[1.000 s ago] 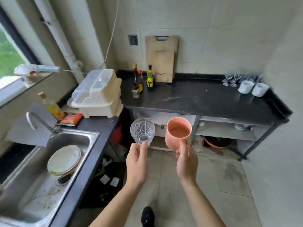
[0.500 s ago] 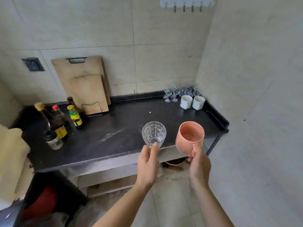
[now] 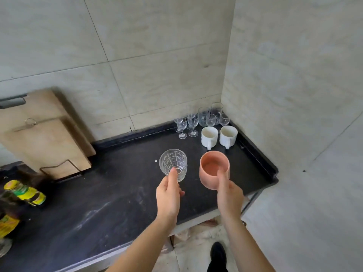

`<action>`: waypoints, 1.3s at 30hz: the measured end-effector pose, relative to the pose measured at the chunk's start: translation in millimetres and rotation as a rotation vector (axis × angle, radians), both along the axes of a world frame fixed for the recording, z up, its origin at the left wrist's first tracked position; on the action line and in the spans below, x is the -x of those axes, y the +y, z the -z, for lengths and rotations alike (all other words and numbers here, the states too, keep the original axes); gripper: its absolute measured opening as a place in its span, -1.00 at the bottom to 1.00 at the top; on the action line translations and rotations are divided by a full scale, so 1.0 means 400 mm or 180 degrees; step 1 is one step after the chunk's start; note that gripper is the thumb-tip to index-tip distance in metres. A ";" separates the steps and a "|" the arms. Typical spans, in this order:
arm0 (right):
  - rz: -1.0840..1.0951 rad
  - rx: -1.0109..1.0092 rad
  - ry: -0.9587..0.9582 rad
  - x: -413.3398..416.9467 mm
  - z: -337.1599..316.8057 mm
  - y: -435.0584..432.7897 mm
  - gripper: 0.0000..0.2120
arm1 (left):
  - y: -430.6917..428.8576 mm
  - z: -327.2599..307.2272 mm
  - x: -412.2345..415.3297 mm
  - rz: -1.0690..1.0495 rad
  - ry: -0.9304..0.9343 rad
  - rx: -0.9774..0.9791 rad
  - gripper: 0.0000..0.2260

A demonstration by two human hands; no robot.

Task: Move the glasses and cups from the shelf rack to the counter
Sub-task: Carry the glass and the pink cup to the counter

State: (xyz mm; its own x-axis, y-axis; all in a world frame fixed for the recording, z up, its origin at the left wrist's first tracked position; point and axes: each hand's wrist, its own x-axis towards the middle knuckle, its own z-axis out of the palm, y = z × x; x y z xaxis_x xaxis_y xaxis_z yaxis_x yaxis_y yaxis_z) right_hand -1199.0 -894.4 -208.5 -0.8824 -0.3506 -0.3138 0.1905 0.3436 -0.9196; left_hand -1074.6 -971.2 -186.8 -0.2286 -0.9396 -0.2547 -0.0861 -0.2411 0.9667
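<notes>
My left hand (image 3: 168, 195) grips a clear patterned glass tumbler (image 3: 173, 165), thumb on its near rim, held above the black counter (image 3: 98, 209). To its right, my right hand (image 3: 228, 195) holds a pink cup (image 3: 214, 169) upright, thumb inside the rim. Both are over the counter's right half. In the back right corner stand several small stemmed glasses (image 3: 191, 124) and taller clear glasses (image 3: 210, 114), with two white mugs (image 3: 209, 136) in front of them.
Two wooden cutting boards (image 3: 45, 134) lean against the tiled wall at the left. Sauce bottles (image 3: 23, 193) stand at the counter's left edge. A tiled side wall (image 3: 294, 114) closes off the right end. My shoe (image 3: 218, 254) shows on the floor below.
I have stepped closer and both hands have carried the glass and the pink cup forward, from the counter's front edge to above its surface, nearer the corner.
</notes>
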 end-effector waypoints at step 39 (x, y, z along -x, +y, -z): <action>-0.1311 -0.1180 -0.0105 0.379 0.393 -0.699 -0.40 | -0.719 0.405 0.421 0.0661 -0.1649 -0.0910 -0.45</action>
